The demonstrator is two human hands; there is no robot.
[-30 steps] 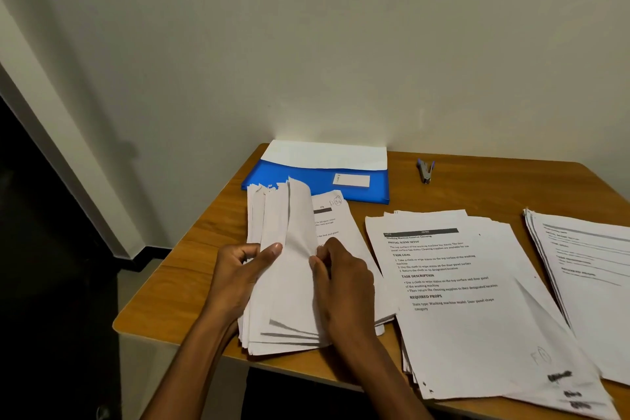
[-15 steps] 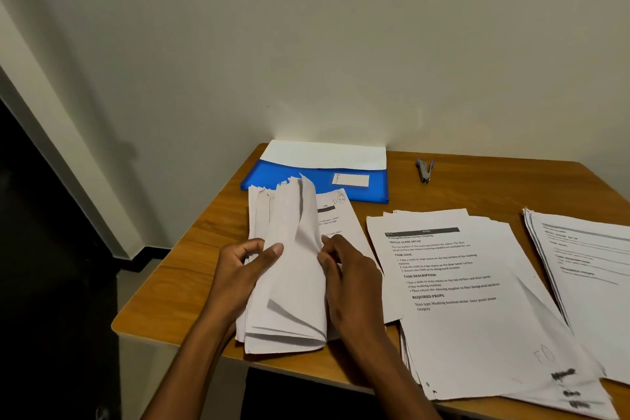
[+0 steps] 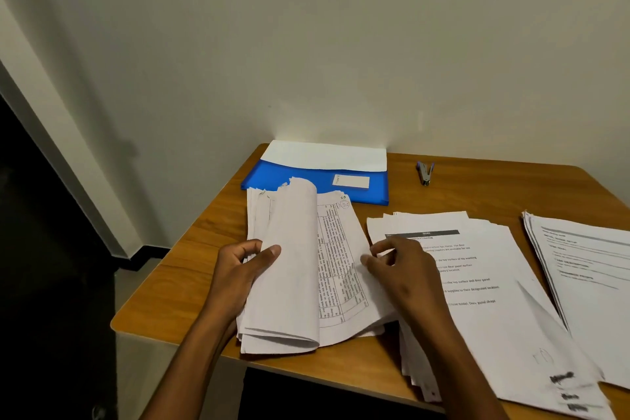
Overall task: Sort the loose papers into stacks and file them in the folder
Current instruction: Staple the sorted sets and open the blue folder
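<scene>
Three stacks of printed paper lay across a wooden table set against a pale wall, seen from the head camera worn by the person sorting them. At the near-left corner, the left hand gripped a folded-back sheaf of pages, thumb on top of the curled sheets and fingers tucked beneath their left edge, holding them bent over toward the left. Under that sheaf the left stack lay open on a page printed with a table of small text, with handwritten marks at its far right corner. The right hand rested just beside it, fingers loosely curled with the fingertips touching the right edge of the exposed page; whether it pinched that sheet could not be told. The palm lay over the middle stack, whose top page carried a dark header bar and lines of text. A third stack ran off the right edge of the picture. The blue folder lay closed and flat at the far edge of the table, against the wall, with a white label on its cover, a white sheet across its far part and the left stack's far end just touching it. A small stapler lay to its right, apart from the papers.
</scene>
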